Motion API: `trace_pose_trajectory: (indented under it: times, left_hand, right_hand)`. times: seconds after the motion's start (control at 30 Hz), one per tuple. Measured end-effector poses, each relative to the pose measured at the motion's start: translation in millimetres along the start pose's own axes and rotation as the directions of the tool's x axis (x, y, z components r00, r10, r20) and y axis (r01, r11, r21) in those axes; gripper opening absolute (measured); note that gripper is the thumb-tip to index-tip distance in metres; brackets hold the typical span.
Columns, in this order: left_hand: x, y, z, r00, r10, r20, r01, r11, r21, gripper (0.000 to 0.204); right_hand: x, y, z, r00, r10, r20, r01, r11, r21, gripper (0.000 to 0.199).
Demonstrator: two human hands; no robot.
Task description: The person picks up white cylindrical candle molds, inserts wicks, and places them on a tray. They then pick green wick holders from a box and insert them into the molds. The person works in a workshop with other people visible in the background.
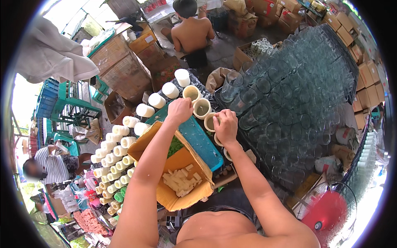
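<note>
Cups (202, 108): cream, rowed
Left hand (180, 110): beside one; grip, we cannot tell
Right hand (226, 126): on another; likewise

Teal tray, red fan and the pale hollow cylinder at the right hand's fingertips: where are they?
Teal tray (199, 142): head view, on its flat bare part.
Red fan (328, 211): head view, on its red blades.
Pale hollow cylinder (209, 123): head view, on its inner wall.
</note>
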State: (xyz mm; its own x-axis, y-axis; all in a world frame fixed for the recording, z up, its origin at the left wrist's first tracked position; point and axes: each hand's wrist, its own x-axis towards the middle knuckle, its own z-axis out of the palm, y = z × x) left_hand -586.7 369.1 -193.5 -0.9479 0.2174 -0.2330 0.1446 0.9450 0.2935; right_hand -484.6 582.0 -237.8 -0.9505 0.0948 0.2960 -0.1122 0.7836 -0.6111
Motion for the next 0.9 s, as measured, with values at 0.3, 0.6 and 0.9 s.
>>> trace_pose_trajectory:
  times: [0.3, 0.6, 0.9]
  left_hand:
    - [8.6, 3.0, 24.9, 0.937, -0.345, 0.053, 0.347, 0.938, -0.016, 0.047]
    - [21.3, -19.1, 47.6, 0.940, -0.279, 0.199, 0.327, 0.902, -0.281, 0.038]
    - [9.0, -10.9, 30.5, 0.949, -0.293, 0.116, 0.310, 0.936, -0.166, 0.030]
  right_hand:
    - [53.2, -14.6, 23.1, 0.946, 0.162, 0.279, -0.129, 0.983, -0.134, 0.043]
    - [60.2, -6.9, 51.9, 0.940, 0.114, 0.322, -0.040, 0.973, -0.229, 0.021]
    - [47.8, 3.4, 50.4, 0.964, 0.114, 0.240, -0.111, 0.994, -0.025, 0.024]
